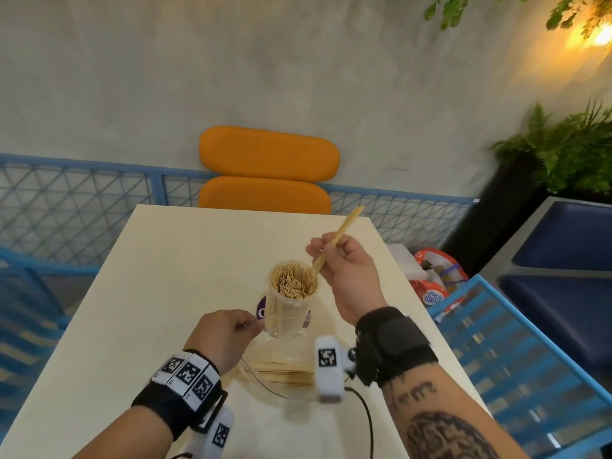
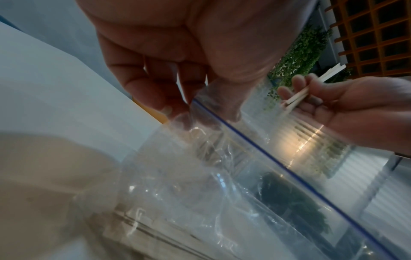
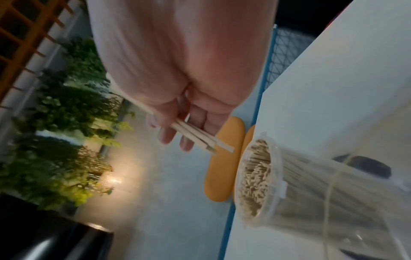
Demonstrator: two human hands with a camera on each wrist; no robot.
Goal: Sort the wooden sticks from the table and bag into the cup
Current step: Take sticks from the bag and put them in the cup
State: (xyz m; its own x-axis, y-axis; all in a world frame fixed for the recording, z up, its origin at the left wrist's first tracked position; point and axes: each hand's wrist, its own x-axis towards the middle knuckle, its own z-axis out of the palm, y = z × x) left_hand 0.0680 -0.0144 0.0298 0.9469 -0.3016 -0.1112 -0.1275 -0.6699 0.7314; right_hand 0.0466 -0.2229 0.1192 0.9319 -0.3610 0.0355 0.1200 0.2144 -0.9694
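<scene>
The right hand pinched a few wooden sticks, their lower ends at the clear cup's 3 o'clock rim. The left hand pinched the zip bag's lip at the cup's 7 o'clock. The cup looked packed, so sticks could jam or tip it. Only the right wrist view showed the sticks' ends apart from the rim.

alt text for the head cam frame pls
A right hand lowers a few wooden sticks into a clear cup already packed with sticks, while the left hand pinches the plastic bag on the pale table.
</scene>
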